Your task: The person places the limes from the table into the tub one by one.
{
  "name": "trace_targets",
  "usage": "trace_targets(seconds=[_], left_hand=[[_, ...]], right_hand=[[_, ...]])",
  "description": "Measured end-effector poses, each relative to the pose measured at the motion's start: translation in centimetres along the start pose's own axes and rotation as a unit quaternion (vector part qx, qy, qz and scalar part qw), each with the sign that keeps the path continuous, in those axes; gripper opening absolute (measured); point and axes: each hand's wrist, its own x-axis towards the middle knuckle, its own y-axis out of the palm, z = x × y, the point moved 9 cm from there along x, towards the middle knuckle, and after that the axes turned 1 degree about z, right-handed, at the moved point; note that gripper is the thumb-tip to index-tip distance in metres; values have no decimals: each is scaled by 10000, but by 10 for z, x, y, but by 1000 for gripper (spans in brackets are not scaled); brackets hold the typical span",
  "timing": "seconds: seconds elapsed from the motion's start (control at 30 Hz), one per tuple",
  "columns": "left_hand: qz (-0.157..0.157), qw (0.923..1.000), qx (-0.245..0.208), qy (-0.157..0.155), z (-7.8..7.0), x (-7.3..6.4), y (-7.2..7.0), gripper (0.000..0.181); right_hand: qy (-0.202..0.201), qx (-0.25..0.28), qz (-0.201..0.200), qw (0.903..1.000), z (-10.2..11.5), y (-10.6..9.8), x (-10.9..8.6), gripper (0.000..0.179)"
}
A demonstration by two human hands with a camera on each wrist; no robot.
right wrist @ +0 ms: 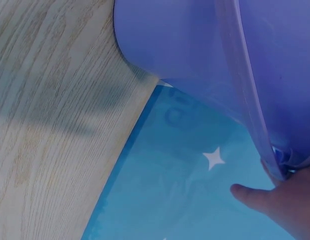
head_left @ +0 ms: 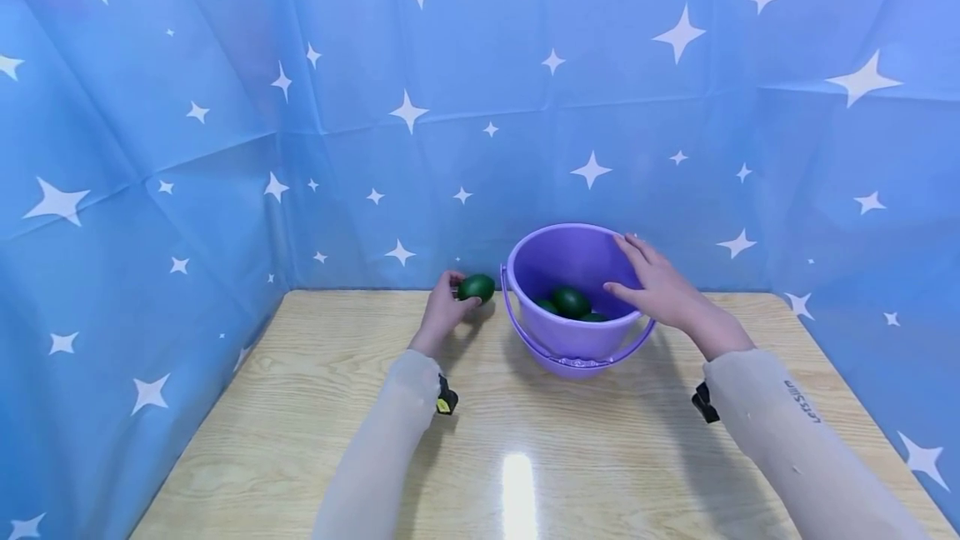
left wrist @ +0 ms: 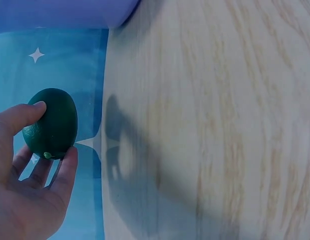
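My left hand (head_left: pixel 442 312) pinches a dark green avocado (head_left: pixel 476 288) between thumb and fingertips, left of the purple bucket (head_left: pixel 577 340). In the left wrist view the avocado (left wrist: pixel 54 120) hangs beyond the table edge line, its pale stem nub toward the fingers. At the bucket's right rim is my right hand (head_left: pixel 666 290), fingers straight and spread, thumb extended. The right wrist view has that hand (right wrist: pixel 290 202) by the handle joint, touching the rim, its other fingers mostly hidden. Inside the bucket lie several avocados (head_left: pixel 572 302), partly hidden by the wall.
A pale wood-grain table (head_left: pixel 300 440) carries the bucket near its back edge. The bucket's handle (head_left: pixel 525 338) hangs down along the front. Blue star-patterned cloth (head_left: pixel 480 107) encloses the back and both sides.
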Motion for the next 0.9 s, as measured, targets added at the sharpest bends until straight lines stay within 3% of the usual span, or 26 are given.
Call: trace_targets(seconds=[0.9], left_hand=[[-119, 9994, -39, 312, -28, -1, -20, 52]], right_hand=[[-2, -66, 53, 10000, 0, 0, 0, 88]])
